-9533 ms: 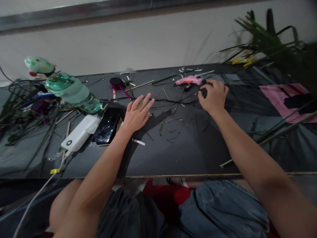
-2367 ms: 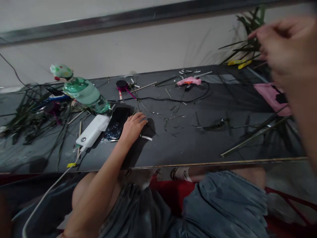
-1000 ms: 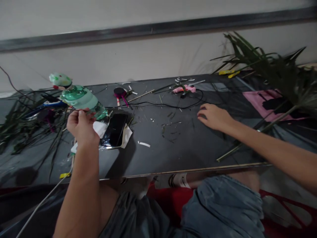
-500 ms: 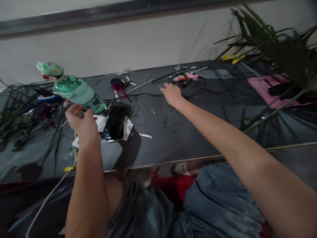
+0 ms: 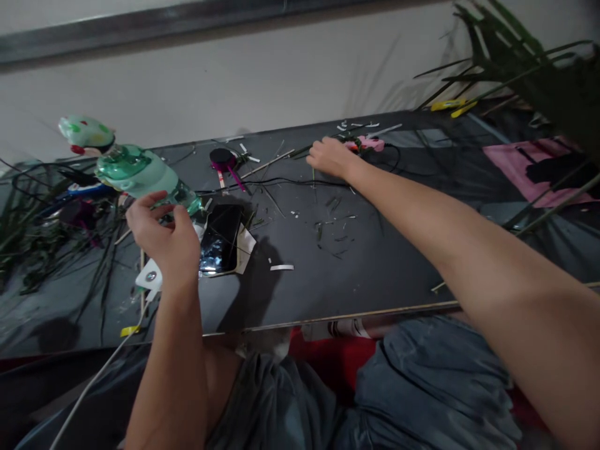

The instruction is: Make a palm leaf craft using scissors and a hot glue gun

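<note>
Leaf scraps [image 5: 319, 232] are strewn about, larger leaves [image 5: 557, 94] apparently still uncut; left hand [image 5: 164, 234] is held loosely spread, right hand [image 5: 330, 157] curled, grip indeterminable, beside the pink glue gun [image 5: 374, 144] on the surface [image 5: 375, 269].

Dark table [image 5: 328, 287] strewn with leaf scraps [image 5: 319, 234], left hand [image 5: 164, 230] held near a green bottle [image 5: 140, 174], black phone [image 5: 222, 234] laid alongside, right hand [image 5: 332, 157] extended beside a pink glue gun [image 5: 374, 145].

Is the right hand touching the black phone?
No, the right hand is near the pink glue gun, while the black phone lies well apart from it, near the left hand.
</note>
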### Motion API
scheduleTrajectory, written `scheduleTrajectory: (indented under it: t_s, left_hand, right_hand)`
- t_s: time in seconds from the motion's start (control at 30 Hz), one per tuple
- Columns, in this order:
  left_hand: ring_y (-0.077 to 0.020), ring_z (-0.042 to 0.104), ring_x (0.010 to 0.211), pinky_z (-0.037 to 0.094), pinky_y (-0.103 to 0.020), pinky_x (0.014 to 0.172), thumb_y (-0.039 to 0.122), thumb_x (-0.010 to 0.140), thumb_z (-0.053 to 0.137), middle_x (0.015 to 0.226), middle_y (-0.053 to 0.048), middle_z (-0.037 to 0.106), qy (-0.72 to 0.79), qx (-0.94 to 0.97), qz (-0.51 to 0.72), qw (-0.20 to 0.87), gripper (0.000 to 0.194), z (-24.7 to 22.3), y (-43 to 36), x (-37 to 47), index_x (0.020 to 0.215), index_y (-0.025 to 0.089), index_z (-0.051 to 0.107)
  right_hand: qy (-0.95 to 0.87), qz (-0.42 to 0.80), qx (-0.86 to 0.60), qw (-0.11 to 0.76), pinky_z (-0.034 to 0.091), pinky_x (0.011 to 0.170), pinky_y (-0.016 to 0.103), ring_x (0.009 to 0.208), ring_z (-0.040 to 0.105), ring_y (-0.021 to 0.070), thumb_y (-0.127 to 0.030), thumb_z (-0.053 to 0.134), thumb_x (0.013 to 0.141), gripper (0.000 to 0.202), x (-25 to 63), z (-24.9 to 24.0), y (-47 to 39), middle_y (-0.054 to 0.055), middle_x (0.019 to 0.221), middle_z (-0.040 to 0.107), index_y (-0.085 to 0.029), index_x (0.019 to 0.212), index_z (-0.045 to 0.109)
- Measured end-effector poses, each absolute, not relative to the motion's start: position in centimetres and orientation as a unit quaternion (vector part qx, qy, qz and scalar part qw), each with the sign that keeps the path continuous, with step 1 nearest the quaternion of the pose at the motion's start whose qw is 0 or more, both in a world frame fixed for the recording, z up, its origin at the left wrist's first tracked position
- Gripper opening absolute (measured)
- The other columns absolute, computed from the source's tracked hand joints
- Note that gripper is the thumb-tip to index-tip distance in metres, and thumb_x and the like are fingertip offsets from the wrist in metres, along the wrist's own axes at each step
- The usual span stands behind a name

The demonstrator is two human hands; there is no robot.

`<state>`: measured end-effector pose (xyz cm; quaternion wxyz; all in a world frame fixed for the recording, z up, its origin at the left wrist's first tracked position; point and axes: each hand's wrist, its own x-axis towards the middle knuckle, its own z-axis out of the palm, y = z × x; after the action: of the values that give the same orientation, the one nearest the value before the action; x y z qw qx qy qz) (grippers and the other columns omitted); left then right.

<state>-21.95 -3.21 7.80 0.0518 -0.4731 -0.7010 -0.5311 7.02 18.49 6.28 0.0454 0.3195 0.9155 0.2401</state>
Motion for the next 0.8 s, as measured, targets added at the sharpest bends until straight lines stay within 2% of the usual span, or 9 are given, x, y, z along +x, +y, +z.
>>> scheduleTrajectory:
  t_s: [0.17, 0.27, 0.33, 0.4, 0.5, 0.6, 0.7, 0.8]
  left_hand:
    - [-0.0206, 0.062, 0.088, 0.051, -0.03, 0.061, 0.007, 0.076, 0.053, 0.111, -0.012, 0.06, -0.694, -0.522, -0.481, 0.121, 0.027, 8.5, -4.2, -20.1, 0.1, 0.016, 0.064]
    - [-0.0241, 0.062, 0.095, 0.054, -0.038, 0.075, 0.006, 0.076, 0.052, 0.104, -0.012, 0.064, -0.702, -0.515, -0.468, 0.151, 0.024, 8.9, -4.5, -19.7, 0.094, 0.017, 0.065]
    - [-0.0267, 0.061, 0.102, 0.052, -0.044, 0.09, 0.006, 0.076, 0.051, 0.099, -0.011, 0.066, -0.712, -0.498, -0.469, 0.16, 0.024, 9.0, -4.6, -19.7, 0.09, 0.018, 0.066]
    - [-0.0279, 0.061, 0.106, 0.048, -0.047, 0.097, 0.007, 0.076, 0.051, 0.097, -0.01, 0.067, -0.716, -0.492, -0.467, 0.162, 0.022, 9.0, -4.7, -19.9, 0.088, 0.019, 0.066]
    - [-0.0276, 0.062, 0.104, 0.048, -0.046, 0.096, 0.009, 0.076, 0.051, 0.096, -0.009, 0.068, -0.716, -0.5, -0.458, 0.164, 0.022, 8.8, -4.7, -20.0, 0.088, 0.02, 0.066]
    - [-0.0278, 0.063, 0.101, 0.048, -0.044, 0.093, 0.01, 0.076, 0.05, 0.092, -0.01, 0.069, -0.714, -0.513, -0.445, 0.169, 0.022, 8.8, -4.7, -20.0, 0.088, 0.019, 0.066]
    - [-0.027, 0.064, 0.098, 0.048, -0.042, 0.093, 0.012, 0.078, 0.051, 0.088, -0.009, 0.069, -0.716, -0.525, -0.429, 0.17, 0.02, 8.9, -4.8, -20.0, 0.088, 0.019, 0.068]
    - [-0.0266, 0.063, 0.1, 0.047, -0.041, 0.094, 0.014, 0.08, 0.05, 0.092, -0.01, 0.069, -0.726, -0.537, -0.396, 0.167, 0.023, 8.9, -4.7, -20.3, 0.092, 0.017, 0.07]
  right_hand:
    - [0.847, 0.185, 0.497, -0.049, 0.04, 0.089, 0.035, 0.11, 0.05, 0.023, -0.015, 0.033, 0.097, 0.033, 10.4, 7.2, 18.5, 0.017, 0.104, 0.062, -0.004, 0.096, 0.064]
    - [0.822, 0.148, 0.542, -0.088, 0.041, 0.094, 0.037, 0.11, 0.05, 0.0229, -0.026, 0.037, 0.099, 0.035, 11.3, 6.6, 17.1, 0.015, 0.104, 0.063, -0.004, 0.098, 0.065]
    - [0.81, 0.1, 0.568, -0.106, 0.042, 0.095, 0.04, 0.109, 0.052, 0.0242, -0.028, 0.04, 0.098, 0.034, 10.8, 6.1, 15.7, 0.014, 0.107, 0.065, -0.008, 0.104, 0.067]
    - [0.801, 0.047, 0.589, -0.098, 0.045, 0.09, 0.041, 0.103, 0.057, 0.0253, -0.027, 0.046, 0.095, 0.029, 9.6, 5.9, 14.3, 0.013, 0.106, 0.066, -0.012, 0.105, 0.069]
    - [0.785, 0.003, 0.615, -0.074, 0.048, 0.084, 0.042, 0.095, 0.06, 0.0253, -0.022, 0.056, 0.088, 0.021, 8.6, 6.4, 12.8, 0.013, 0.101, 0.068, -0.013, 0.101, 0.069]
    - [0.759, 0.023, 0.644, -0.09, 0.045, 0.091, 0.046, 0.107, 0.056, 0.0281, -0.021, 0.052, 0.09, 0.025, 10.4, 7.5, 12.9, 0.016, 0.109, 0.067, -0.012, 0.108, 0.067]
    - [0.7, 0.112, 0.683, -0.177, 0.036, 0.102, 0.055, 0.127, 0.041, 0.0326, -0.035, 0.049, 0.094, 0.041, 14.3, 8.0, 13.9, 0.019, 0.136, 0.053, -0.013, 0.129, 0.055]
    - [0.657, 0.148, 0.7, -0.239, 0.023, 0.112, 0.059, 0.139, 0.024, 0.0325, -0.043, 0.057, 0.09, 0.059, 18.0, 8.0, 14.5, 0.013, 0.156, 0.032, -0.021, 0.143, 0.039]
